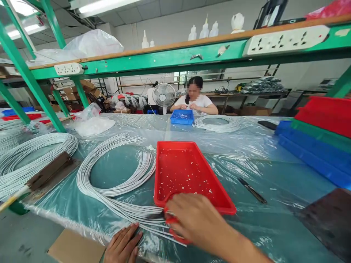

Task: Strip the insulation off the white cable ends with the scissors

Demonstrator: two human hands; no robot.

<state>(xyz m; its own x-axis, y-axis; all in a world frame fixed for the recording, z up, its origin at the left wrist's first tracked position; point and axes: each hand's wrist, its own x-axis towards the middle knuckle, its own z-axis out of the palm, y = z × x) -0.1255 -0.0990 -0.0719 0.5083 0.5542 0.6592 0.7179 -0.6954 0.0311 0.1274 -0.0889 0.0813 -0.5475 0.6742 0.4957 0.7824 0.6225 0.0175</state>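
Note:
My right hand is wrapped round the red handles of a pair of scissors. Their dark blades point left, over the ends of a coiled bundle of white cables. My left hand lies at the table's front edge, just below those cables, with its fingers stretched out and nothing visible in them. Directly beyond my right hand, a red tray holds scattered small white bits. Whether the blades touch a cable is unclear.
Tweezers lie right of the tray. Stacked bins stand far right. On the left are another cable coil and a brown metal block. A person sits opposite behind a blue tray. A green shelf beam crosses above.

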